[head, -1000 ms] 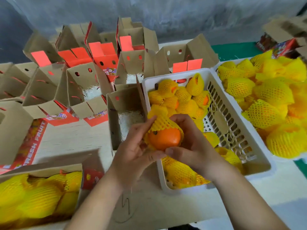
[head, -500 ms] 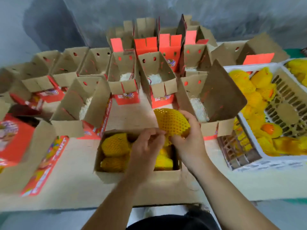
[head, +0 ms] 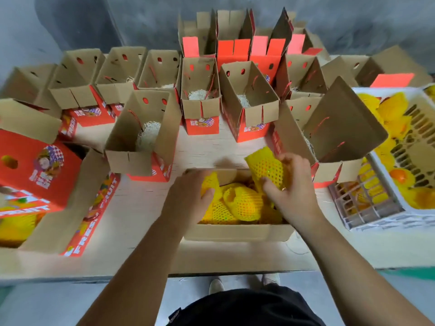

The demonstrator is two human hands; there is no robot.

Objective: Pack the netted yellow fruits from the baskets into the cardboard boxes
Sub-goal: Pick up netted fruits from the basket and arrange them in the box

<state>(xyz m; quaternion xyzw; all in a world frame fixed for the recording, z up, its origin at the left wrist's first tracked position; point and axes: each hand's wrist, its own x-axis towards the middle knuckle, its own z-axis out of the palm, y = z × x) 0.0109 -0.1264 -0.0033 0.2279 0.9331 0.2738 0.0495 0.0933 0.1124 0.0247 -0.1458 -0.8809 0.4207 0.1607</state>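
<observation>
Head view
Landmark: near box, open cardboard, at the table's front edge, directly before the person.
Near box contents: several netted yellow fruits, packed close together, filling most of the visible floor.
Right hand: over the near box's right end, fingers curled around a netted fruit held above the box's far right corner, tilted, not yet resting among the others.
Left hand: at the near box's left end, fingers curled, thumb and fingers pinching the net of a fruit inside the box.
Beyond the near box: rows of open empty boxes, many with pale shredded padding on the bottom, flaps standing up.
Right of the near box: white slatted basket, holding more netted yellow fruits, one orange fruit partly bare of net.
Left of the near box: red printed box lying tilted; beside it another box with yellow netted fruit inside, only partly visible at the picture's edge.
Under the near box: pale wooden table.
</observation>
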